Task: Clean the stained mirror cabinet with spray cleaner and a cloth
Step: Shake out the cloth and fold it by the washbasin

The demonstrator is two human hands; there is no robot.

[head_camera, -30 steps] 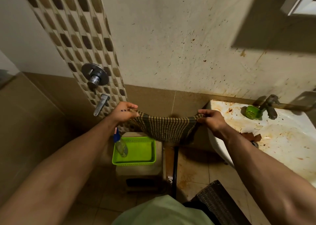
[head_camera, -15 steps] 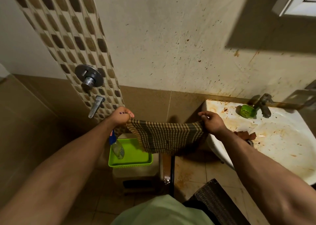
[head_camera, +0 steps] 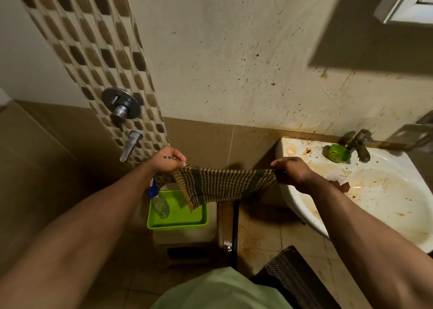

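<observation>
Left hand (head_camera: 167,159) and right hand (head_camera: 290,171) pinching opposite ends of cloth (head_camera: 222,185), stretched above green basket (head_camera: 178,224) holding spray bottle (head_camera: 158,202).

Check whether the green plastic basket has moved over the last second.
No. The green plastic basket keeps its place below the steel wall spout and left of the white ceramic sink; only the camera shifted.
</observation>
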